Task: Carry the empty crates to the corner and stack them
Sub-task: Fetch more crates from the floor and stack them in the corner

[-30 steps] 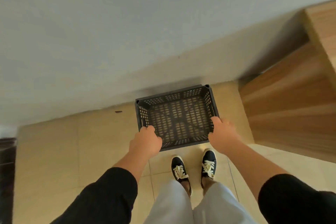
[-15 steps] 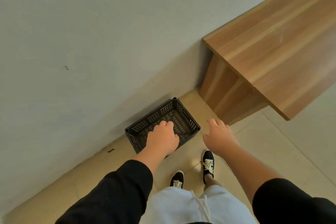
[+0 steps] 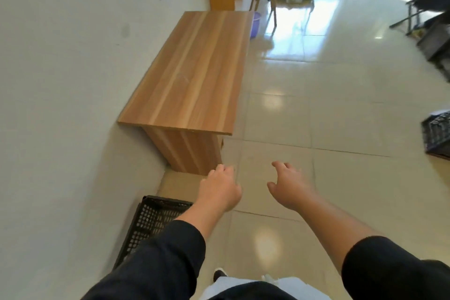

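Black perforated plastic crate: set by the wall, near the wooden bench. Your left hand and right hand: empty, fingers loose. Another dark crate, far beyond the bench, probably yours to fetch.

Both arms reach out toward 12 o'clock. The left hand and right hand are empty, fingers loosely curled.

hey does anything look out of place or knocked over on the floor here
Nothing stands out. One black crate sits upright on the floor by the wall, another dark crate at the right edge. Both hands are empty, and the tiles show no spill.
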